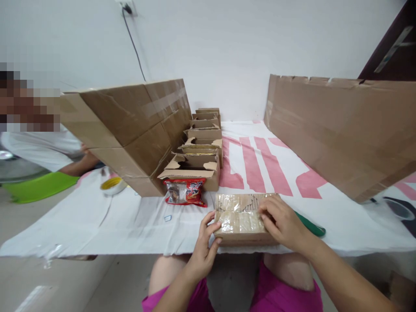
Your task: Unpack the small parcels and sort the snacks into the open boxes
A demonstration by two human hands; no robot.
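Observation:
A small cardboard box (pixel 239 219) sealed with clear tape lies on the near edge of a white cloth with pink lettering (pixel 136 221). My left hand (pixel 205 242) grips the box's left front corner, thumb on top. My right hand (pixel 283 223) rests on the box's top right side, fingers curled and pressing down on the tape. A green-handled tool (pixel 311 225) lies on the cloth just right of my right hand.
A red snack packet (pixel 185 191) lies before a row of several open small boxes (pixel 203 147). Large cartons stand at left (pixel 136 130) and right (pixel 341 130). A tape roll (pixel 112 184) sits at left, near another person's arm (pixel 81 162).

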